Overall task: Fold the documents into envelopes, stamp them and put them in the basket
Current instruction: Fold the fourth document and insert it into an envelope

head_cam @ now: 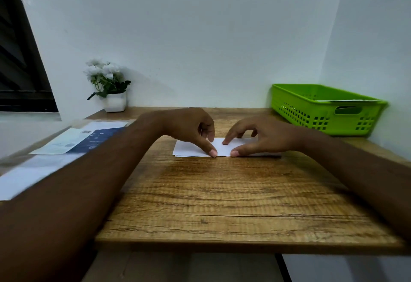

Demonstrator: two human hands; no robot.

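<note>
Folded document [193,147], right end under right hand [263,137]

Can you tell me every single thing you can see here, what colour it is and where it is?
folded paper: one, white, middle of the table, under both hands
loose papers: a few, white and blue, far left, beside the left arm
basket: one, green, back right of the table, a white edge showing inside
flower pot: one, white with white flowers and green leaves, back left
table: one, brown wood, in front
window: one, dark, far left
wall: pale, behind the table
left hand: one, thumb pressing the paper's near edge
right hand: one, thumb and forefinger pressing the paper
</note>
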